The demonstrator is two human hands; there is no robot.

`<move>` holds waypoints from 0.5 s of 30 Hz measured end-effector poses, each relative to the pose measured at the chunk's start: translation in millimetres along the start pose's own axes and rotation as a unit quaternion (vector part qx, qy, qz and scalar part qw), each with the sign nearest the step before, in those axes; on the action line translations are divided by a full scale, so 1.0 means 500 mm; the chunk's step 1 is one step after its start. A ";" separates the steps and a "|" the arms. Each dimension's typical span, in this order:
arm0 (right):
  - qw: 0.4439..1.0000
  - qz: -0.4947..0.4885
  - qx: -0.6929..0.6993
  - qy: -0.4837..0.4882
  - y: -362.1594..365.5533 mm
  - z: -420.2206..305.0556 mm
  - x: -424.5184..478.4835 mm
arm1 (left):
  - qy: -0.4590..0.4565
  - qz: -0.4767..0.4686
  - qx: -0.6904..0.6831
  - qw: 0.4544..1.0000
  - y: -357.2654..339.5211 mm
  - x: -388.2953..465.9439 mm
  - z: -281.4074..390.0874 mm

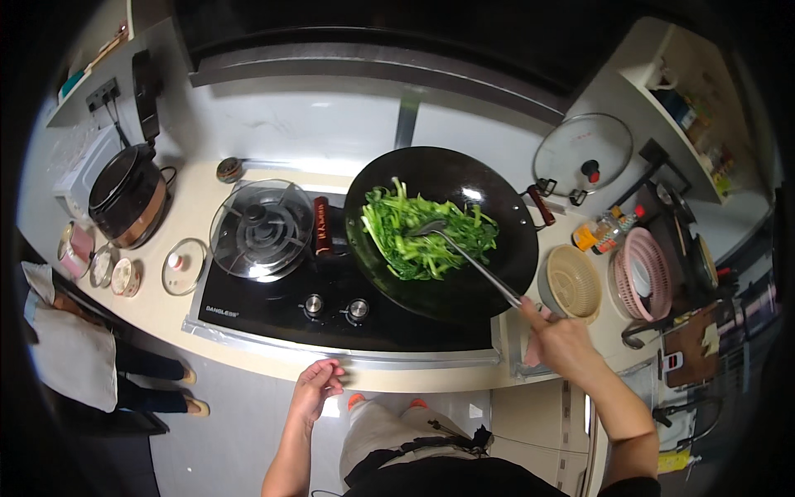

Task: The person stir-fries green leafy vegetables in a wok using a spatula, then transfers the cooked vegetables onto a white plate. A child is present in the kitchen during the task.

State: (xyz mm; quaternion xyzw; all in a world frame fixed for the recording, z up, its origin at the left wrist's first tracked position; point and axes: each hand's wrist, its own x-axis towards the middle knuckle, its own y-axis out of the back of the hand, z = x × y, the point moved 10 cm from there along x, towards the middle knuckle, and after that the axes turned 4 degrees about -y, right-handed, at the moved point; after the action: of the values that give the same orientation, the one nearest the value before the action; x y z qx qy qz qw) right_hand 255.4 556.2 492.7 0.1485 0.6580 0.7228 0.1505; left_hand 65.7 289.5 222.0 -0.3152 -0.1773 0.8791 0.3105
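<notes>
Chopped leafy greens (428,233) lie heaped in a large black wok (497,273) on the right side of the gas cooktop (248,310). My right hand (556,338) grips the handle of a metal spatula (475,264), whose head rests among the greens. In front of the counter's edge, my left hand (318,385) hangs with fingers curled and parted, holding nothing. A glass lid (233,230) covers the left burner, beside the wok's wooden left handle (322,227).
An electric cooker (127,196), a small lid (184,267) and small bowls (127,277) stand left. Right of the wok are a beige basket (571,282), sauce bottles (596,233) and a pink colander (658,273). Another person (74,354) stands at the far left.
</notes>
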 end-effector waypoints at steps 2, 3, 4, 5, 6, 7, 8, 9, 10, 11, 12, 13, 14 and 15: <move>0.999 0.005 -0.013 0.040 0.001 -0.006 -0.003 | 0.000 -0.009 0.010 1.000 -0.014 -0.006 0.008; 0.998 -0.035 -0.044 0.025 0.006 0.013 -0.001 | -0.002 -0.004 0.010 1.000 -0.012 -0.011 0.008; 0.994 -0.077 -0.073 0.009 0.026 0.038 -0.014 | -0.007 0.005 0.009 1.000 0.000 -0.016 0.008; 0.988 -0.118 -0.102 -0.007 0.033 0.057 -0.013 | -0.013 0.014 0.007 1.000 0.016 -0.020 0.008; 0.991 -0.100 -0.087 -0.016 0.045 0.059 0.003 | -0.014 0.014 0.011 1.000 0.019 -0.022 0.008; 0.990 -0.088 -0.112 -0.012 0.020 0.050 0.017 | -0.011 0.011 0.016 1.000 0.016 -0.021 0.008; 0.987 -0.076 -0.141 -0.012 -0.016 0.045 0.036 | -0.009 0.003 0.018 1.000 0.007 -0.017 0.009; 0.984 -0.064 -0.167 0.002 -0.036 0.034 0.056 | -0.010 0.008 0.017 1.000 0.011 -0.020 0.011; 0.984 -0.071 -0.158 0.032 -0.035 0.018 0.054 | -0.011 0.010 0.029 0.999 0.015 -0.025 0.014; 0.985 -0.078 -0.149 0.038 -0.021 0.026 0.042 | -0.012 0.013 0.040 0.999 0.019 -0.031 0.017; 0.985 -0.086 -0.139 0.051 -0.001 0.044 0.028 | -0.015 0.022 0.047 0.999 0.031 -0.038 0.018; 0.985 -0.096 -0.129 0.062 0.020 0.053 0.016 | -0.020 0.028 0.046 0.998 0.044 -0.041 0.019; 0.986 -0.105 -0.121 0.050 0.043 0.060 0.018 | -0.022 0.032 0.048 0.998 0.058 -0.042 0.019; 0.983 -0.099 -0.149 0.036 0.033 0.058 0.030 | -0.021 0.035 0.055 0.998 0.068 -0.047 0.016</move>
State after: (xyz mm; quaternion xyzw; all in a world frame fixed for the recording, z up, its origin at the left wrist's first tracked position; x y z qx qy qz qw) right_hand 253.3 587.0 512.0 0.0329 0.5596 0.7989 0.2179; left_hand 59.8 247.6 221.1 -0.2852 -0.1243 0.9043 0.2924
